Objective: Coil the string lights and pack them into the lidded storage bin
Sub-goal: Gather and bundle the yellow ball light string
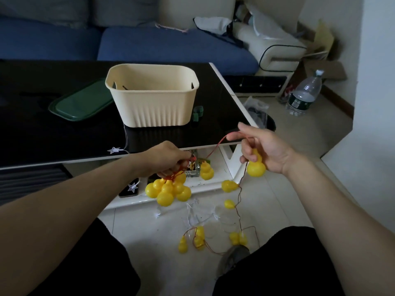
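Observation:
My left hand (168,157) grips gathered loops of red wire, and a bunch of yellow gourd-shaped lights (168,190) hangs below it. From there the red wire (215,146) runs up to my right hand (263,149), which pinches it while its curled fingers hold one yellow gourd light (255,166). More gourd lights (199,240) on the same wire trail over the floor between my knees. The cream storage bin (152,96) stands open on the black table (64,129), with its green lid (82,102) lying to its left.
A second string with clear star lights (114,150) hangs over the table's front edge and down to the floor (198,212). A phone (129,189) lies on the white lower shelf. A water bottle (304,94) stands on the floor at right. A blue sofa (149,43) runs behind the table.

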`<move>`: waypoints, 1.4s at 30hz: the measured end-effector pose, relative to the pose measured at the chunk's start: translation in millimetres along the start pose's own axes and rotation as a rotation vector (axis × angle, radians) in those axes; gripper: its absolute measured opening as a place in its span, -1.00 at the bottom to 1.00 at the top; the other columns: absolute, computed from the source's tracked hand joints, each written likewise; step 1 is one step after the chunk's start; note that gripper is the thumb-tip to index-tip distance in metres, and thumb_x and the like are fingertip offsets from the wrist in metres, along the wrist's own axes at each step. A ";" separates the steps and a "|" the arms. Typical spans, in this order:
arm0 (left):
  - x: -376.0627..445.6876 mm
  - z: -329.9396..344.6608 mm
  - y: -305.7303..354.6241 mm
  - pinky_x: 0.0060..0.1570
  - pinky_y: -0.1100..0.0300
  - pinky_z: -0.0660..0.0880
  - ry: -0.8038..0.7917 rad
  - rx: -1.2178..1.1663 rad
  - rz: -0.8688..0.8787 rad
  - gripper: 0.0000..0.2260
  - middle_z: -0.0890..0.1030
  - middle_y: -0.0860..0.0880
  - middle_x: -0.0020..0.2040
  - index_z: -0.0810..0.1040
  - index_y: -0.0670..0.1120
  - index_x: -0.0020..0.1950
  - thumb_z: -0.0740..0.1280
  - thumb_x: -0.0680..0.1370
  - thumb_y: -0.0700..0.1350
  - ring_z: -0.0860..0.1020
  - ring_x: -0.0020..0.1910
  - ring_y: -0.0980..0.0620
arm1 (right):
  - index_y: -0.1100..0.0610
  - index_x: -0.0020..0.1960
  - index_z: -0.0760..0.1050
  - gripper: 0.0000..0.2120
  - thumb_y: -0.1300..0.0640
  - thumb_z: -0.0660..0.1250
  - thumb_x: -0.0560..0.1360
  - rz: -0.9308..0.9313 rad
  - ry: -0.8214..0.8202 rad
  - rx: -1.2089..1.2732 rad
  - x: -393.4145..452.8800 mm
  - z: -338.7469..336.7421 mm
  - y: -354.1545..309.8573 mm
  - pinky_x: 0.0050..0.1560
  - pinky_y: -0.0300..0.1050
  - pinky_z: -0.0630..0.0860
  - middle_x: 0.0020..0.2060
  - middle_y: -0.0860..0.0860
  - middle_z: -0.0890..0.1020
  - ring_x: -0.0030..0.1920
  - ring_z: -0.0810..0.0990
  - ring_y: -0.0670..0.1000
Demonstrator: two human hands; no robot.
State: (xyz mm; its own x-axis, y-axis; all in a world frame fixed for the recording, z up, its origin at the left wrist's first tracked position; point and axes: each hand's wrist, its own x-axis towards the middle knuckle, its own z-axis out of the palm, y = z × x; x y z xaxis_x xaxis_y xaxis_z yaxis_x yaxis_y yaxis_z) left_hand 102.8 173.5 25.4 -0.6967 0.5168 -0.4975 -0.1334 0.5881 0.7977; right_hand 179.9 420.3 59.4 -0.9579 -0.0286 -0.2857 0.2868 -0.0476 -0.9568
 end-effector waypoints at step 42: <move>-5.3 3.9 11.7 -0.52 0.21 0.02 -0.349 -0.287 0.103 -0.54 0.25 0.01 -0.52 0.54 -0.15 -0.19 0.13 0.64 0.19 0.14 -0.58 0.10 | 0.15 -0.12 0.57 -0.79 0.20 0.60 0.38 -0.182 -0.150 -0.617 40.4 61.8 8.3 -0.32 -0.29 0.50 -0.37 0.00 0.67 -0.33 0.66 -0.10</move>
State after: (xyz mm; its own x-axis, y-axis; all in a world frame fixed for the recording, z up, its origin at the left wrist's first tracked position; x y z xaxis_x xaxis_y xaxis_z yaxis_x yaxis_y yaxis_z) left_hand 107.7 180.1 36.1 -0.4444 0.7706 -0.4568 -0.2998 0.3526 0.8865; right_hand 144.4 357.0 43.2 -0.9653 -0.2148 -0.1488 0.0175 0.5153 -0.8568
